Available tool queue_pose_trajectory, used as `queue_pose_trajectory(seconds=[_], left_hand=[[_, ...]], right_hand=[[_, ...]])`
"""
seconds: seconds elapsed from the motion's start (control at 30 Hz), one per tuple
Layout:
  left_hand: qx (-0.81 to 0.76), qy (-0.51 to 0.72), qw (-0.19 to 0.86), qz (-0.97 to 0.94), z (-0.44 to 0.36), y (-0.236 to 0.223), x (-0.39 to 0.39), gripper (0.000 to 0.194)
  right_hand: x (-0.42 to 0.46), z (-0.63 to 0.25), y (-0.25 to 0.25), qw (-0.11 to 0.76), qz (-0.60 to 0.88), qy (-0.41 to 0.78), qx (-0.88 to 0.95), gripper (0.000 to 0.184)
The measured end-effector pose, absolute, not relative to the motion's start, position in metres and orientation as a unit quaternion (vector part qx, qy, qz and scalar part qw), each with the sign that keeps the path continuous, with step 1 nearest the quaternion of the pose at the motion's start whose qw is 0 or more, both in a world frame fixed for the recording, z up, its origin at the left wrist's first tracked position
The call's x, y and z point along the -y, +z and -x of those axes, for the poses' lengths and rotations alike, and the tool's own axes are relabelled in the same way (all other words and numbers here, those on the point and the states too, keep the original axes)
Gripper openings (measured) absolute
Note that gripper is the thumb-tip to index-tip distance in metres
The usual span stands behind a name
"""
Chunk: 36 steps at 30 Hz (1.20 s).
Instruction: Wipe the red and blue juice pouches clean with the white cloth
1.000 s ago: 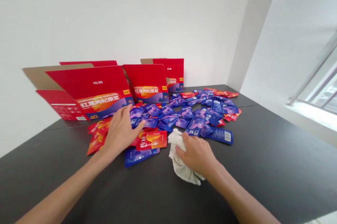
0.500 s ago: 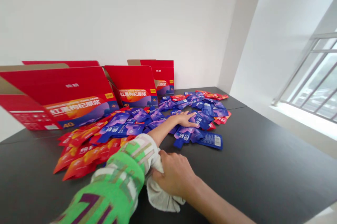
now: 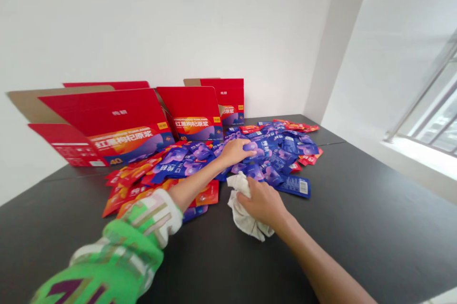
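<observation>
My left hand (image 3: 235, 152), in a green patterned sleeve, reaches over the pile. Its thumb and fingers are closed on the near edge of a purple-blue pouch (image 3: 263, 147), which lies over other pouches. My right hand (image 3: 264, 203) grips a crumpled white cloth (image 3: 246, 220) just in front of the pile, above or on the table; I cannot tell which. Around the left hand lie several blue pouches (image 3: 285, 159). Red-orange pouches (image 3: 137, 194) are heaped to the left, partly behind my left forearm.
Several red cardboard boxes with raised flaps stand along the back, among them a large box (image 3: 132, 137), a middle box (image 3: 196, 123) and a rear box (image 3: 232, 104). The dark table (image 3: 357, 209) meets a white wall (image 3: 271, 33). A railed window (image 3: 435, 123) is at right.
My left hand has drawn back leftward, bringing the pouch along. My right hand and the cloth have moved right and forward, apart from the left sleeve. The view has shifted slightly left.
</observation>
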State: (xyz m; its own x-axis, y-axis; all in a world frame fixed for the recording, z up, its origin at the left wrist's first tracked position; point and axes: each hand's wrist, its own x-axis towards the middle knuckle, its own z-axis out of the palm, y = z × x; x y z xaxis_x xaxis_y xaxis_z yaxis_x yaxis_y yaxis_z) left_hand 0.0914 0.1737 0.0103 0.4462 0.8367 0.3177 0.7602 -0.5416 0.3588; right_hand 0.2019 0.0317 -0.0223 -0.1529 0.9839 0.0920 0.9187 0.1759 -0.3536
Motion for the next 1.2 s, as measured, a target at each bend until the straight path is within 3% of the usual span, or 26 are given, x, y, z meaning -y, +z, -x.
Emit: queue_pose_trajectory(seconds=[0.2,0.43,0.7,0.87,1.03,1.2], left_hand=[[-0.488,0.282,0.117,-0.818,-0.019,0.041,-0.098,0.041],[-0.531,0.196,0.338,-0.752,0.027,-0.012,-0.008,0.036],[-0.523,0.195,0.23,-0.797,0.023,-0.044,0.0,0.031],[-0.522,0.177,0.236,-0.8,0.024,-0.041,-0.003,0.03],[-0.501,0.194,0.266,-0.8,0.024,-0.04,-0.003,0.032],[-0.546,0.158,0.216,-0.794,0.023,-0.038,0.002,0.031]], right_hand=[[-0.036,-0.219,-0.006,0.192,0.676,0.134,0.699,0.037],[-0.029,-0.209,-0.002,0.246,0.66,0.141,0.696,0.037],[0.002,-0.159,-0.023,0.174,0.512,0.128,0.831,0.032],[0.002,-0.159,-0.028,0.123,0.596,0.046,0.792,0.032],[0.001,-0.156,-0.026,0.134,0.513,0.054,0.846,0.035],[0.0,-0.156,-0.026,0.092,0.602,0.034,0.793,0.032]])
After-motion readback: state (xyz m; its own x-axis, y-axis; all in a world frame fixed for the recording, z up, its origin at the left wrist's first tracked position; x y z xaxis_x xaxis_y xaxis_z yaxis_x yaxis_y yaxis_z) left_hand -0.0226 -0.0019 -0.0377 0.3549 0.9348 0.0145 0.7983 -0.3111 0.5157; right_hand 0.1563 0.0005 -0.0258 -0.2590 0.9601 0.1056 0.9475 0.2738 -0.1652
